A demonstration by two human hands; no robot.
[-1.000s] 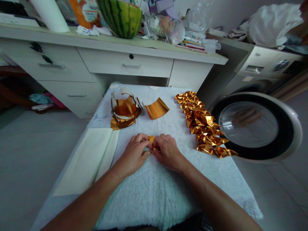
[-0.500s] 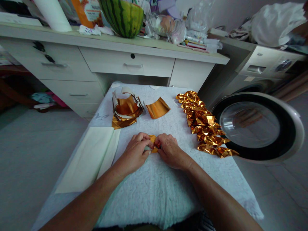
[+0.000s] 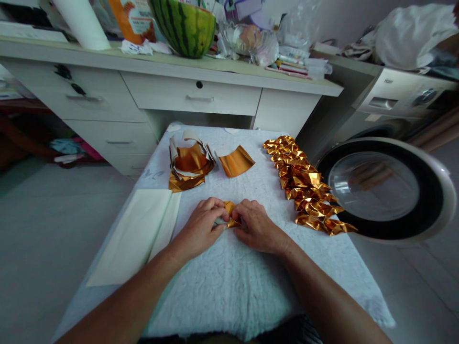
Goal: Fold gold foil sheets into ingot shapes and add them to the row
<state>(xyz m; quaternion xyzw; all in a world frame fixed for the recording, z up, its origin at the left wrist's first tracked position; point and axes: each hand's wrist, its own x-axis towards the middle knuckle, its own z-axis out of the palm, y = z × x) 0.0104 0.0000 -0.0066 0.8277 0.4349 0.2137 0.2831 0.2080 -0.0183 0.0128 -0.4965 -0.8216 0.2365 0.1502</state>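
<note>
Between my two hands, on the cloth-covered table, lies a partly folded sheet of gold foil paper. My left hand is closed on its left side, fingers and thumb pinching the edge. From the right, my right hand grips the other side with curled fingers, which hide much of the sheet. A single gold foil sheet, slightly curled, rests beyond my hands. Left of it stands a curled stack of gold foil sheets with pale backs.
Folded gold foil pieces form a long overlapping row on the right. Pale paper sheets lie at the left. Behind the table is a white drawer desk bearing a cut watermelon. A washing machine's open round door stands close by the right edge.
My right hand has shifted slightly, its fingers moving on the gold foil paper's right side. My left hand keeps its hold. The whole view has moved a little.
</note>
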